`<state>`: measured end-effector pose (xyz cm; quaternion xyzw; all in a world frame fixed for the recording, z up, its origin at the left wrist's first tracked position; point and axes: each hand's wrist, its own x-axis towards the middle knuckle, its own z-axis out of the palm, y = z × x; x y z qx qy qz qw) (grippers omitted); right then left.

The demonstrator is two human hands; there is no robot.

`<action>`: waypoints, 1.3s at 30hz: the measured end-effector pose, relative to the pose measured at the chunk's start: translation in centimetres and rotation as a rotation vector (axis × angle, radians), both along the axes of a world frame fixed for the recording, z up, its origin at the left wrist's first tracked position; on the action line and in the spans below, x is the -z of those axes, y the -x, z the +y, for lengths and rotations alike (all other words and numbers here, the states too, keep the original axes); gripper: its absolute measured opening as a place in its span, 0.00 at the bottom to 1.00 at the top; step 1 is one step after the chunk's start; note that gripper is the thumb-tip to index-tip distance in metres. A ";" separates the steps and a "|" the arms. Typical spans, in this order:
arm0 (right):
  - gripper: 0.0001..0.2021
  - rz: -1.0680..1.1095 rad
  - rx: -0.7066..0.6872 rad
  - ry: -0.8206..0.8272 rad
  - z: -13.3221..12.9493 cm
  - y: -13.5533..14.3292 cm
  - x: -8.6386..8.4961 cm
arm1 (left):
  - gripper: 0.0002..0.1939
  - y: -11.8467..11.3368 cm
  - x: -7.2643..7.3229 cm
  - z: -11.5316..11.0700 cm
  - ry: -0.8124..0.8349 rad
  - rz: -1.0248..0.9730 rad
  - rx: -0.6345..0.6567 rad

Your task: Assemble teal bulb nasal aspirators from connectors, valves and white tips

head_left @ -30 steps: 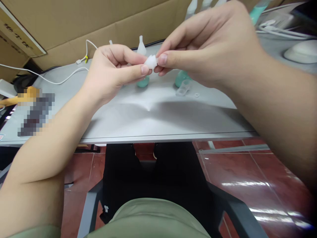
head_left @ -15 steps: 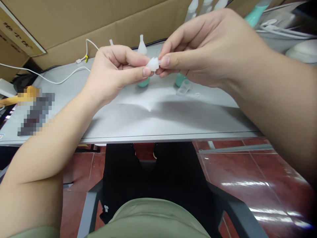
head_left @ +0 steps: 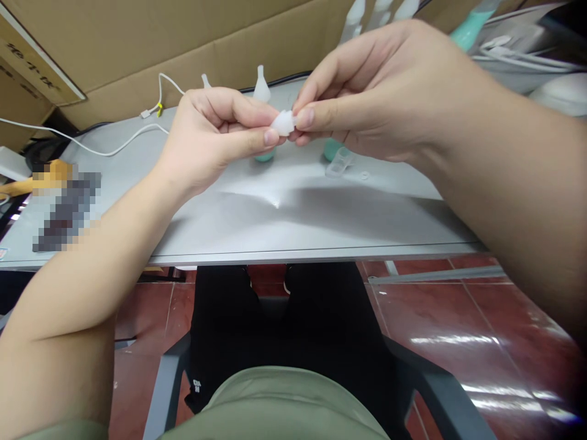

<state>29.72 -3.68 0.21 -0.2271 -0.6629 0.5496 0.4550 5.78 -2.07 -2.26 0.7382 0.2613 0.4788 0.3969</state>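
Between my two hands, above the grey table [head_left: 257, 226], is a small white plastic piece [head_left: 283, 123]. The thumb and fingers of my left hand [head_left: 220, 125] pinch its left side. My right hand [head_left: 367, 91] pinches its narrow right end. Behind the piece stands a bottle with a white pointed tip [head_left: 262, 85] and a teal base [head_left: 266, 154], its middle hidden by my left hand. Under my right hand another teal base [head_left: 331, 148] shows, beside a clear plastic part [head_left: 339, 163] and a small white disc [head_left: 364, 176].
Several white-tipped bottles [head_left: 353, 21] stand at the back, with a teal bottle [head_left: 474, 27] at the back right. A white cable [head_left: 105, 151] runs across the left side. At far left are an orange object [head_left: 59, 171] and a blurred dark item [head_left: 68, 211].
Both hands still pinch the white piece, which has shifted very slightly left and down. The grips look unchanged.
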 end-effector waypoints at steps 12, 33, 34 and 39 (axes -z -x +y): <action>0.18 0.009 -0.023 0.042 0.0 0.1 0.0 | 0.23 -0.1 -0.1 -0.5 -0.017 -0.038 0.057; 0.06 -0.135 0.133 -0.205 0.1 -0.6 0.1 | 0.15 0.0 0.2 -0.1 -0.067 -0.085 0.043; 0.07 -0.152 0.175 -0.248 -0.1 -0.6 0.1 | 0.17 0.0 0.3 0.0 -0.057 -0.076 0.019; 0.05 -0.208 0.216 -0.323 -0.6 -0.6 0.2 | 0.25 0.3 0.5 0.4 -0.004 -0.029 -0.064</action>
